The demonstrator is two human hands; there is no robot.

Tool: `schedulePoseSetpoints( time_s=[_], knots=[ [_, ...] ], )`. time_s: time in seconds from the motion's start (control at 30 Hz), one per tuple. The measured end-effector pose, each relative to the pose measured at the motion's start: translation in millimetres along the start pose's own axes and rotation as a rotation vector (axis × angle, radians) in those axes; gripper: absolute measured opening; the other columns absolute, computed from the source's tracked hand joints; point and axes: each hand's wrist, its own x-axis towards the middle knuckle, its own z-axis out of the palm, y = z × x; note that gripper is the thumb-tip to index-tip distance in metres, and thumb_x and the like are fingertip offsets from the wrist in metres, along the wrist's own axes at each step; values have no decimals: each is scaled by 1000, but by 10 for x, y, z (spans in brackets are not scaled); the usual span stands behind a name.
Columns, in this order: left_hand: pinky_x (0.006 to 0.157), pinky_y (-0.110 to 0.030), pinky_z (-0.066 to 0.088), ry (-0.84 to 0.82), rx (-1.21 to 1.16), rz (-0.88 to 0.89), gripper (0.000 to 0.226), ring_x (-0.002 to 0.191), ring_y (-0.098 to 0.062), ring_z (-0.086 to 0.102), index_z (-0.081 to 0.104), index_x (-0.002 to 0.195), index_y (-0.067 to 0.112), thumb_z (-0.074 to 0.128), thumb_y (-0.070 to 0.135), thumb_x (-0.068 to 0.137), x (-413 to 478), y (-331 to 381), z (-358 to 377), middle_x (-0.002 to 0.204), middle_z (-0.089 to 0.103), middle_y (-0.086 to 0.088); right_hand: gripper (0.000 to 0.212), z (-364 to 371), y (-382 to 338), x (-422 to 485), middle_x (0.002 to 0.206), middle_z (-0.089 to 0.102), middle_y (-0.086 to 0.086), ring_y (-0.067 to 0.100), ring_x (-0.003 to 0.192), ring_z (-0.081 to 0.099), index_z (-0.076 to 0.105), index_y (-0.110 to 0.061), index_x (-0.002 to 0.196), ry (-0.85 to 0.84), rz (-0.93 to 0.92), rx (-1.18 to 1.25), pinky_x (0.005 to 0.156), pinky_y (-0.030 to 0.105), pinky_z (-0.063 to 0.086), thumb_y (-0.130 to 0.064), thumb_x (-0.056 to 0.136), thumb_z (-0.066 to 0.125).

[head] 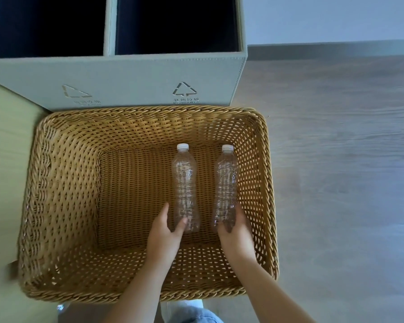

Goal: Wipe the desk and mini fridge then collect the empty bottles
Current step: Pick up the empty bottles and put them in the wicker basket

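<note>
Two empty clear plastic bottles with white caps lie side by side on the bottom of a brown wicker basket (149, 111), caps pointing away from me. My left hand (163, 236) reaches into the basket and grips the base of the left bottle (184, 183), thumb on top and fingers along its left side. My right hand (238, 236) wraps around the base of the right bottle (226, 180), close to the basket's right wall. Both bottles rest on the weave.
A grey two-compartment recycling bin (131, 75) with dark open tops stands right behind the basket. Grey wood-look floor (336, 136) spreads to the right. A pale wooden panel (5, 148) borders the basket's left side. My jeans and shoe (191, 313) show below the basket.
</note>
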Motion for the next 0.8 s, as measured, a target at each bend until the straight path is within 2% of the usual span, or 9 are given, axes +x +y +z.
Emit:
schedulePoseSetpoints(
  time_s=[0.1,0.27,0.43,0.63,0.8],
  knots=[
    [104,-36,32,73,35,15,60,133,-22,34,32,142,18,51,41,89,-218,115,-135,146,36,-6,61,-177,-159,-212,139,42,2,18,117,49,20,-31,143,-6,-21,-57,100,34,41,-24,91,50],
    [97,-28,36,202,73,141,50,127,-20,42,44,134,15,51,36,90,-693,396,-467,138,47,-5,54,-544,-485,-647,138,39,3,15,109,47,27,-22,142,13,-90,-154,95,29,37,-26,93,47],
    [90,-22,35,334,119,334,42,118,-20,51,54,126,10,57,28,88,-1237,792,-868,126,57,-6,48,-953,-811,-1117,135,44,3,17,120,44,38,-16,137,83,-207,-176,99,25,34,-22,91,50],
    [87,-29,39,462,127,449,31,102,-29,61,62,111,1,66,15,83,-2091,1225,-1413,109,65,-14,42,-1610,-1196,-1814,125,52,7,23,115,50,48,-12,130,219,-332,-202,94,29,40,-18,90,54],
    [84,-35,45,521,113,456,32,96,-34,62,63,108,0,67,11,78,-2802,1528,-1801,105,66,-16,36,-2114,-1493,-2472,122,56,8,25,114,52,56,-8,123,302,-467,-220,93,30,40,-14,87,57]
  ],
)
